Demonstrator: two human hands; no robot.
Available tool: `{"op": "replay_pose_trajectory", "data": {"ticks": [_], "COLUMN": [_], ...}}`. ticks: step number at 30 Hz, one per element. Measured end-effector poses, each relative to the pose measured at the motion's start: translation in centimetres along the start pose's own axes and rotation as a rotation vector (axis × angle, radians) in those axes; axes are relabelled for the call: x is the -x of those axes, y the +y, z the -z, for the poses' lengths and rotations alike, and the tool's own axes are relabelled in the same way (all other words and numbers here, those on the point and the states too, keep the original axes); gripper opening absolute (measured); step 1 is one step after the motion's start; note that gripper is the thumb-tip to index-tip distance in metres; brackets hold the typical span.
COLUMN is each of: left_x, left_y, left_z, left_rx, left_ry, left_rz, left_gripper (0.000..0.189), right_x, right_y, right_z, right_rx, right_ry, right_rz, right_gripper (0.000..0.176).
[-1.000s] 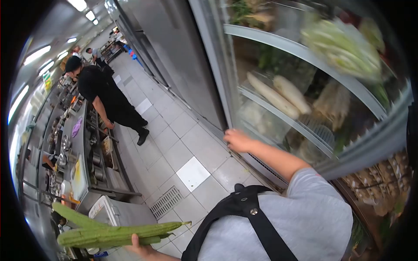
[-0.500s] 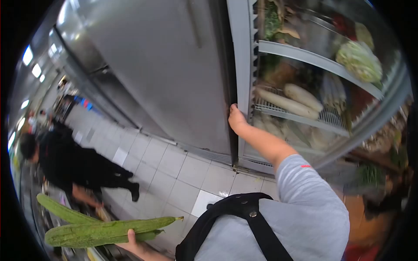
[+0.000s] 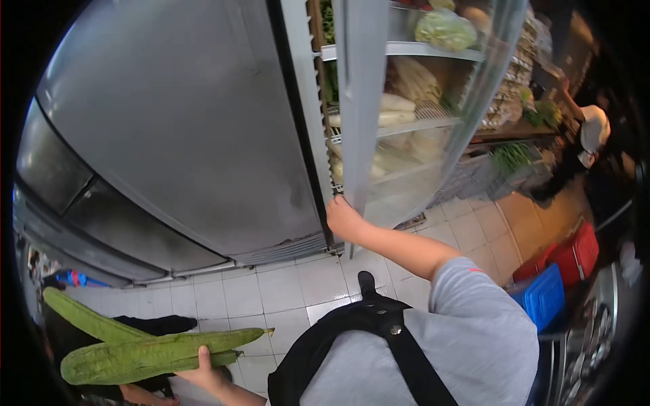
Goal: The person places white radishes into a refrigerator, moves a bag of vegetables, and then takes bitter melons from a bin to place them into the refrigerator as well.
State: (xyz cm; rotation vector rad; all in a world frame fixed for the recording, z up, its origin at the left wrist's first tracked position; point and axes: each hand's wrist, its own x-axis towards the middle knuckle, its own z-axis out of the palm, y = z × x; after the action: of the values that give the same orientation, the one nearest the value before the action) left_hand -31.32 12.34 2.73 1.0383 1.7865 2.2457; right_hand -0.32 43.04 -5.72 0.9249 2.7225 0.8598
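- Left hand [image 3: 204, 373]: closed round the gourds [image 3: 128, 360], thumb on top, holding them out to the left.
- Right hand [image 3: 344, 220]: fingers curled at the edge of the door [image 3: 364, 101]; cannot tell whether they grip.

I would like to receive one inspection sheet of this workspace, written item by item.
Surface: pale tiled floor, shiny in places.
Job's things: long green gourds, at least two; glass door, standing open, with white radishes on a shelf.
Clutter: blue container and red container at the right.
Grips: left grip holds the gourds, thumb in front; right grip is at the door's edge, exact contact unclear.
Cables: nothing seen.
Surroundings: steel cabinet; another person at far right.
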Motion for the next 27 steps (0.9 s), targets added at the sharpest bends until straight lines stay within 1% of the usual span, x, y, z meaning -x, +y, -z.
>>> {"op": "replay_pose_trajectory", "data": {"ticks": [1, 2, 4, 7, 8, 10, 13, 15, 16, 17, 20, 23, 24, 25, 26, 27], "left_x": [-0.9, -1.4, -2.4, -2.2, -2.2, -1.2, 1.2, 3.8, 5.1, 6.5, 10.9, 14.9, 16.1, 17.4, 18.7, 20.1], "left_y": [-0.4, -1.1, -2.2, -3.2, -3.2, -1.9, -0.3, 1.0, 1.4, 1.4, 1.3, 1.6, 2.1, 2.6, 2.9, 3.1], "left_z": [-0.7, -1.7, -2.9, -7.2, -8.6, -12.2, -17.4, -21.2, -23.0, -24.7, -30.1, -35.4, -37.1, -38.7, -40.2, -41.6], "left_rx": [-0.015, 0.013, 0.012, 0.132, 0.160, 0.204, 0.258, 0.362, 0.359, 0.358, 0.437, 0.387, 0.400, 0.410, 0.420, 0.490], "left_ry": [-0.052, -0.057, -0.203, -0.256, -0.352, -0.461, -0.656, -0.704, -0.765, -0.822, -1.004, -1.171, -1.220, -1.264, -1.305, -1.357], "left_rz": [-0.066, -0.105, -0.060, -0.053, -0.020, 0.043, 0.115, 0.090, 0.079, 0.070, 0.228, 0.096, 0.099, 0.104, 0.110, 0.165], "left_gripper": [0.075, 0.076, 0.076, 0.078, 0.079, 0.076, 0.075, 0.058, 0.061, 0.063, 0.077, 0.093, 0.098, 0.102, 0.107, 0.112], "right_x": [1.8, 3.4, 6.2, 8.7, 9.1, 9.4, 9.7, 10.5, 11.2, 12.3, 16.7, 21.4, 22.8, 24.1, 25.5, 26.7], "right_y": [-0.5, -1.0, -1.7, -1.7, -1.7, -1.8, -2.2, -3.0, -3.1, -3.0, -2.6, -1.1, -0.5, 0.2, 1.4, 2.8], "right_z": [0.5, 1.2, 3.2, 6.8, 8.0, 10.4, 13.1, 12.4, 12.0, 11.3, 6.4, 3.4, 2.6, 1.8, 1.0, 0.8], "right_rx": [-0.101, -0.232, -0.499, -0.837, -0.992, -1.283, -1.480, -1.551, -1.583, -1.727, -1.660, -1.608, -1.580, -1.619, -1.571, -1.525], "right_ry": [0.093, 0.039, -0.073, -0.076, 0.045, 0.305, 0.475, 0.402, 0.363, 0.267, 0.442, 0.655, 0.718, 0.743, 0.767, 0.788], "right_rz": [-0.019, -0.034, -0.059, -0.209, -0.182, -0.123, -0.034, -0.187, -0.260, -0.409, -0.637, -0.787, -0.836, -0.893, -0.943, -0.992], "right_gripper": [0.017, 0.018, 0.021, 0.039, 0.047, 0.063, 0.075, 0.076, 0.077, 0.073, 0.068, 0.065, 0.065, 0.062, 0.061, 0.059]}}
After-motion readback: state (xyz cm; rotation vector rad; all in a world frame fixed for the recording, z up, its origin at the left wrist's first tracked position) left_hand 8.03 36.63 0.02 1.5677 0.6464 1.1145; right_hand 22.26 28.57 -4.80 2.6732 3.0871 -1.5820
